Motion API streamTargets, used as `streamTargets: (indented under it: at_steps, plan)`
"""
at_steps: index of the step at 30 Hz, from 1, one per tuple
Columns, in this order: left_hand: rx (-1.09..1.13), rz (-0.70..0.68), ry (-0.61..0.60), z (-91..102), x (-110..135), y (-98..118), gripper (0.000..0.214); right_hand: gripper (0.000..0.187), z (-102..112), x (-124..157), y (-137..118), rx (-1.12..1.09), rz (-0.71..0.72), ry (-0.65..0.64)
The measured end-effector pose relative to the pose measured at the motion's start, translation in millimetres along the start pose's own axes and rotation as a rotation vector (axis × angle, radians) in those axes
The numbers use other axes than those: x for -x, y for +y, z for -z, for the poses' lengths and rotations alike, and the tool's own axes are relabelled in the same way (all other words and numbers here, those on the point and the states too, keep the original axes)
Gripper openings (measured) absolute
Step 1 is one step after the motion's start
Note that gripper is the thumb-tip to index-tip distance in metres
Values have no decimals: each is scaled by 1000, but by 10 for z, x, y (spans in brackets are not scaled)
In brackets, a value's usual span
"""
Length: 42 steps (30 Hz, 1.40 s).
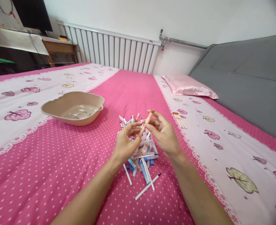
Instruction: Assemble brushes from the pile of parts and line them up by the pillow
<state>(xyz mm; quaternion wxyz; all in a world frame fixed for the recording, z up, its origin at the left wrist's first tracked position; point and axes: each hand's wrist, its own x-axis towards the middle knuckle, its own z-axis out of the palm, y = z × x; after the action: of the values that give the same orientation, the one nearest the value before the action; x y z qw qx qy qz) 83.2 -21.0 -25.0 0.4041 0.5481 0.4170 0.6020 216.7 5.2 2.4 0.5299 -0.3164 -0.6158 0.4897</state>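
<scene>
A peach pen barrel with a brown end (149, 117) is tilted upward between my hands. My right hand (166, 136) grips it with thumb and fingers. At its lower end, the fingertips of my left hand (125, 141) are pinched together, against a small part I cannot make out clearly. Below both hands lies a loose pile of pen parts (145, 156): blue and pinkish tubes, small blue caps and white sticks with dark tips. One white stick (147, 187) rests apart at the near edge of the pile.
Several peach pens with brown ends (180, 121) lie side by side on the right. A beige basin (58, 116) holding small white pieces stands to the left on the pink dotted bedspread (86, 175). Farther off are a pink pillow (189, 86) and a radiator (109, 47).
</scene>
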Motion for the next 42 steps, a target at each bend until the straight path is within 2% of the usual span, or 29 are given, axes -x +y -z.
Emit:
streamTargets:
  at_steps: [6,11,17,24,32,42]
  plan:
    - [92,70,-34,17,-2,7,38,50,6,-9,1,-22,-41,9]
    - [274,215,-57,21,8,106,43,46,20,-4,-72,-80,-95,-43]
    - [341,310,-116,59,2,121,47,44,54,7,-128,-124,-170,-93]
    - [337,322,-149,67,-3,105,49,43,63,4,-134,-114,-193,-96]
    - [357,333,-114,45,-4,119,54,48,65,-7,-106,-86,-225,8]
    - [334,284,-110,42,3,94,50,52,7,1,-53,31,-154,60]
